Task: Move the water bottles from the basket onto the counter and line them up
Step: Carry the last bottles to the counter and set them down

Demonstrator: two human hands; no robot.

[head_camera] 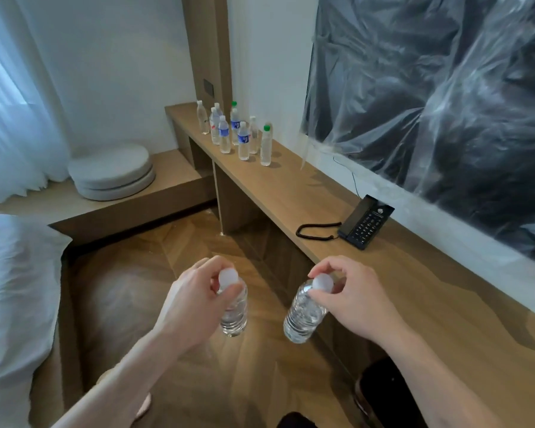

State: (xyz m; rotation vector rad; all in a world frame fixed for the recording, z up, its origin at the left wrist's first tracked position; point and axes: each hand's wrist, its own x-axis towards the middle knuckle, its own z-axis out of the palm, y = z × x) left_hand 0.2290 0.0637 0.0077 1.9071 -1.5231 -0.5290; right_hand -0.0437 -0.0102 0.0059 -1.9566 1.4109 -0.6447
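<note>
Ten-odd bottles (pixel 244 141) crowd counter (pixel 291 186); telephone (pixel 365 222) nearer.

A black telephone (pixel 366 222) sits below the plastic-wrapped screen (pixel 439 97). Far left of the telephone lie round cushions (pixel 112 171), a white bed (pixel 13 288) and curtains (pixel 10 97).

Long wooden counter (pixel 291 193) runs along the right wall, near to far. Far end: cluster of upright water bottles (pixel 238 134), approx ten, loosely bunched, not a straight row; some w/ blue labels, two w/ green caps, rest white-capped. Nearer, by the wall: black desk phone (pixel 365 222), its coiled cord (pixel 317 231) lying on the wood to its left. Rest of the top is bare wood. Below, herringbone wood floor (pixel 173 273).
</note>
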